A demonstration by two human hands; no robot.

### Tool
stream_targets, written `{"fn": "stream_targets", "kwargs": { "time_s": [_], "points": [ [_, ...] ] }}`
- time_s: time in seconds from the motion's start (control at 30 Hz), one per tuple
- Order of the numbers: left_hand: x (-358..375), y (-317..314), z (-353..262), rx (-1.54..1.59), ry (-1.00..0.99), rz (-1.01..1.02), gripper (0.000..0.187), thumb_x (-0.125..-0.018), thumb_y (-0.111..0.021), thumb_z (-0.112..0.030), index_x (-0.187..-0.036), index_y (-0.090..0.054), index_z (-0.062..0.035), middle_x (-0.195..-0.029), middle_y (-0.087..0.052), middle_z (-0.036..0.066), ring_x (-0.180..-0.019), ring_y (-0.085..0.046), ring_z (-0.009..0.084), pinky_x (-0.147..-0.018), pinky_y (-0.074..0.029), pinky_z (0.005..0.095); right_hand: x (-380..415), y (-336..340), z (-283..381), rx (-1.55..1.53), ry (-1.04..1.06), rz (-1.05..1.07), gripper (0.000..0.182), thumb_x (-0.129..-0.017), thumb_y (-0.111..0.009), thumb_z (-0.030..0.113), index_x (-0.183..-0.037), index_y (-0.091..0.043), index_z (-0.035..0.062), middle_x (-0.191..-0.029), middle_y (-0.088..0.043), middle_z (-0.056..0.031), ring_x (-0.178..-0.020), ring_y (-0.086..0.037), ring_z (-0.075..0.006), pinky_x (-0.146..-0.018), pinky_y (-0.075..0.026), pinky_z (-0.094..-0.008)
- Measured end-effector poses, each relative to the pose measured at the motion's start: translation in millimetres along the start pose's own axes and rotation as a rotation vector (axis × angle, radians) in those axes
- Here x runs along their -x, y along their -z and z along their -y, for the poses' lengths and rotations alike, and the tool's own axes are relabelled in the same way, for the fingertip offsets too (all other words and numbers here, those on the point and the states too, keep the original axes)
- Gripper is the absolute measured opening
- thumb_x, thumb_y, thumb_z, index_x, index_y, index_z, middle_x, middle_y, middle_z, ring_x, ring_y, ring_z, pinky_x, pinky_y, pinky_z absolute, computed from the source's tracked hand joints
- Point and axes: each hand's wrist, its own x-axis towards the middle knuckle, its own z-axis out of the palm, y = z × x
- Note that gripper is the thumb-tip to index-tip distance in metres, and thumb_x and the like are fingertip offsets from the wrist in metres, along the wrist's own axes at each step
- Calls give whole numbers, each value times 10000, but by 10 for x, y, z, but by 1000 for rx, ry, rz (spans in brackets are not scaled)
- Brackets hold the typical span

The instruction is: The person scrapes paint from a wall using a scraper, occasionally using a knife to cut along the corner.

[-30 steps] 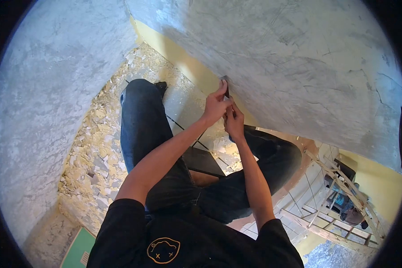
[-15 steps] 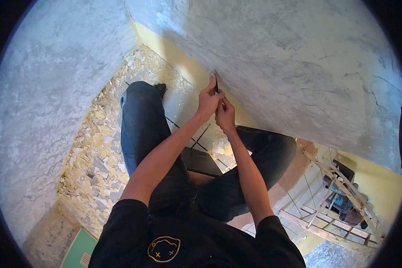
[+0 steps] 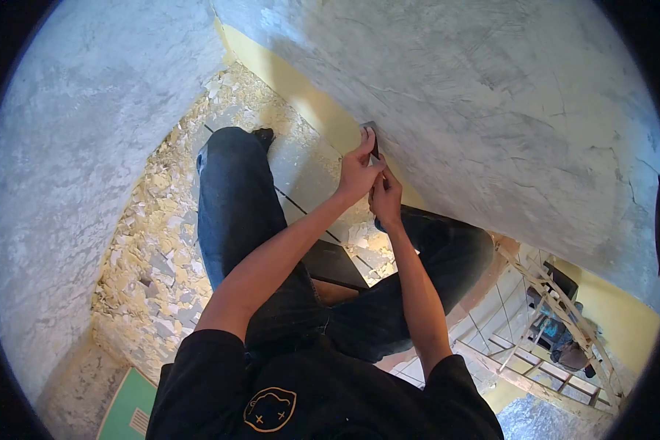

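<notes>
A scraper with a dark handle and a small greyish blade meets the wall low down, where bare grey surface borders a strip of yellow paint. My left hand is closed on it, fingers extended along the tool towards the blade. Just behind, my right hand is closed around the handle end. The two hands touch, and they hide most of the handle. Below them are my bent legs in dark jeans.
Paint flakes cover the floor along the left wall. A dark flat seat or board is between my legs. A wooden ladder lies at the lower right, near a pile of dark items. A green panel stands lower left.
Both hands and the scraper have shifted right and slightly down in view, along the wall's lower part. Both hands keep their hold. The view itself has moved slightly.
</notes>
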Motion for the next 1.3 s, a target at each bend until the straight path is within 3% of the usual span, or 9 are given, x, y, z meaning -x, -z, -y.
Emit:
{"fn": "stream_targets", "kwargs": {
  "time_s": [0.07,0.6,0.67,0.77,0.83,1.0,1.07,1.2,1.3],
  "points": [
    [2,3,-34,-17,11,6,716,-767,-583,118,-1409,-276,35,-1495,-68,282,-1399,-80,251,-1111,-205,298,-3,-24,-8,-3,106,-12,351,-1001,-417,217,-1322,-487,95,-570,-438,41,-415,-361,-29,-370,-290,-205],
    [-39,26,-39,-37,30,10,726,-766,-579,102,-1417,-268,25,-1506,-60,263,-1397,-96,231,-1102,-217,285,-9,-33,75,-29,42,7,388,-984,-466,208,-1364,-460,126,-597,-412,49,-497,-350,-36,-445,-292,-211],
    [16,35,-48,-19,17,23,734,-764,-575,112,-1421,-262,20,-1508,-60,257,-1399,-86,227,-1105,-207,285,18,-55,1,-44,69,12,368,-995,-427,230,-1346,-471,130,-561,-435,31,-407,-373,-40,-353,-305,-217],
    [121,-9,-31,-90,38,111,737,-764,-568,123,-1423,-255,22,-1508,-62,257,-1402,-74,228,-1109,-197,290,149,65,-74,-72,54,-10,412,-983,-466,203,-1387,-431,138,-592,-413,45,-478,-341,-42,-430,-292,-219],
    [135,-40,14,-102,32,114,736,-763,-568,126,-1422,-257,22,-1508,-59,256,-1402,-71,228,-1109,-197,291,182,83,-120,-70,35,-34,394,-988,-449,217,-1375,-444,140,-578,-424,38,-443,-354,-41,-394,-294,-215],
    [-67,49,21,-45,-21,4,727,-766,-574,113,-1418,-264,23,-1506,-69,256,-1402,-86,231,-1106,-204,290,-68,-6,8,-10,2,21,419,-979,-480,227,-1380,-436,110,-587,-419,43,-480,-341,-40,-432,-294,-219],
    [-66,56,-18,-15,100,8,742,-783,-589,102,-1433,-255,-29,-1523,-149,160,-1394,-163,187,-1103,-233,279,-39,-30,85,-53,35,-5,420,-976,-490,237,-1371,-447,101,-585,-424,46,-491,-344,-41,-442,-296,-221],
    [0,84,-16,-84,43,-3,721,-795,-585,97,-1430,-264,-22,-1519,-167,161,-1384,-193,178,-1098,-231,273,8,-46,-2,-46,51,25,390,-990,-444,245,-1369,-450,150,-601,-450,37,-420,-348,-33,-376,-285,-211],
    [123,1,-51,-113,79,96,709,-778,-578,83,-1411,-262,41,-1502,-105,257,-1397,-116,236,-1087,-233,270,95,81,-203,-103,104,11,383,-990,-443,228,-1362,-455,139,-598,-446,40,-421,-347,-30,-375,-276,-207]
  ]
}}
